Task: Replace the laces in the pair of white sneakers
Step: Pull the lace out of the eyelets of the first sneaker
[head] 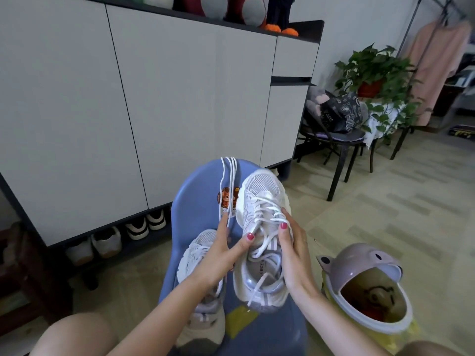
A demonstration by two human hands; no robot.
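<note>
Gripping the laced white mesh sneaker point(259, 227) at frame centre, the right hand point(293, 255) curls its fingers point(284, 217) around the shoe's right side, thumb pressed over the lacing. The left hand point(218, 255) holds the shoe's left side, its thumb point(244, 241) on the tongue area and its remaining fingers extended upward toward a bundle of loose white laces point(228, 181). This bundle is draped over the back of a blue plastic child's chair point(198, 186), above centre. The held sneaker points toe-up, its own lace loosened and one end hanging over the heel. The second white sneaker point(198, 291) lies on the chair seat, lower left of centre, partly under the left forearm. A pink animal-shaped lidded bin point(365, 286) with a yellow liner sits at lower right. A white cabinet point(128, 98) fills the upper left, with shoes in its base.
</note>
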